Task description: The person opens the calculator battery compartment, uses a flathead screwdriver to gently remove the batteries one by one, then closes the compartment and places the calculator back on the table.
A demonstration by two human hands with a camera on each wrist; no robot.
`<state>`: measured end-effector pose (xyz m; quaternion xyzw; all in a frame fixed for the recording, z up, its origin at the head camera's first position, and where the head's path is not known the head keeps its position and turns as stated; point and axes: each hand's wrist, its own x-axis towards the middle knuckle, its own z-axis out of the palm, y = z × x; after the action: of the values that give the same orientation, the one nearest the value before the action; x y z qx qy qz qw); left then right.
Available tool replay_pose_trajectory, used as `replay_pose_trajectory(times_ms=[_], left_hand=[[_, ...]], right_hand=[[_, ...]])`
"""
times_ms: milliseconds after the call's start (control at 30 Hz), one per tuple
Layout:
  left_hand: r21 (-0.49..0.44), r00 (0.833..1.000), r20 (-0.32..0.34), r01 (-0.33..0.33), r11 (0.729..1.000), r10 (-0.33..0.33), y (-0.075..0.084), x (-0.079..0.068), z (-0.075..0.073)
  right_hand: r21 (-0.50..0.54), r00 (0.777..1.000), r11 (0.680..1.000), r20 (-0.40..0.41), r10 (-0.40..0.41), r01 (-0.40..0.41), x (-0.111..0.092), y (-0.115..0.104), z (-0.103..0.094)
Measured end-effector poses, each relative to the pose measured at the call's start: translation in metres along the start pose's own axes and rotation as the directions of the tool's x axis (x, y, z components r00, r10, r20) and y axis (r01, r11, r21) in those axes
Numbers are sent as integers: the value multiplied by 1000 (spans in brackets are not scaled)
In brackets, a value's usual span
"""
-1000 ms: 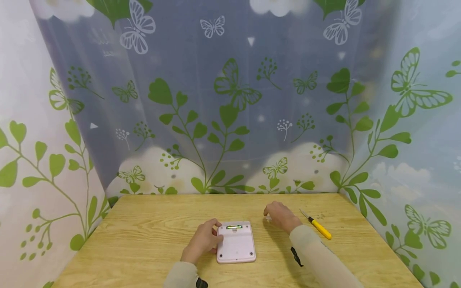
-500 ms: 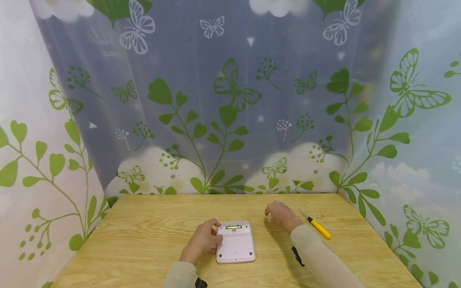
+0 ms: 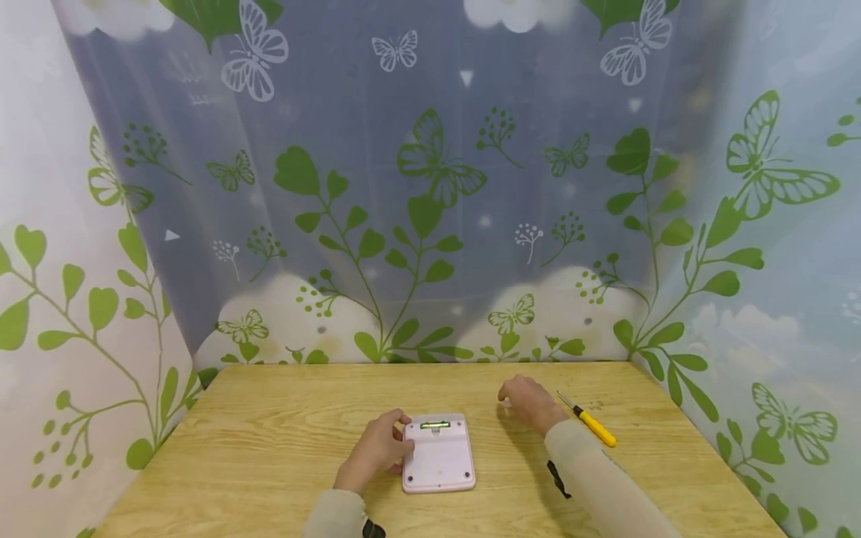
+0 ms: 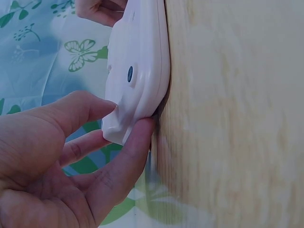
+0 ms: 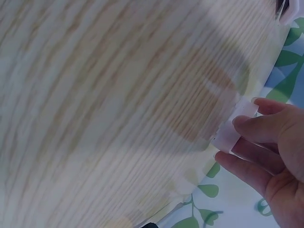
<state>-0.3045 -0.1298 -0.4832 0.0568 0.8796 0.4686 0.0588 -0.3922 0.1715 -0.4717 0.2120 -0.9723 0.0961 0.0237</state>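
A pale pink, flat device [image 3: 439, 462], likely a calculator, lies back side up on the wooden table. Near its far edge an open slot shows a green battery [image 3: 435, 425]. My left hand [image 3: 377, 448] grips the device's left side; in the left wrist view the thumb is on its back and a finger [image 4: 135, 137] is at its lower edge. Off to the right, my right hand [image 3: 530, 403] pinches a small whitish plastic battery cover [image 5: 230, 130] between thumb and fingers, close over the table.
A screwdriver [image 3: 595, 427] with a yellow and black handle lies to the right of my right hand. Beside its shaft are several small dark bits [image 3: 595, 405]. A curtain [image 3: 430, 224] with leaves and butterflies hangs behind the table [image 3: 282, 433].
Both hands keep their holds and the device stays in place. The whole view has shifted very slightly left, with the right hand edging a little to the right.
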Motion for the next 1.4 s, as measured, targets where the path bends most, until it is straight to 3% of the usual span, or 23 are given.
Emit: replay_pose_trajectory(times_ms=[1000, 1400], left_hand=[[4, 1000, 10, -12, 1000, 12, 1, -1, -2], [-15, 999, 5, -47, 999, 47, -1, -3, -2]], right_hand=[[9, 999, 999, -17, -33, 33, 2, -2, 2], [10, 999, 1000, -34, -19, 19, 3, -2, 7]])
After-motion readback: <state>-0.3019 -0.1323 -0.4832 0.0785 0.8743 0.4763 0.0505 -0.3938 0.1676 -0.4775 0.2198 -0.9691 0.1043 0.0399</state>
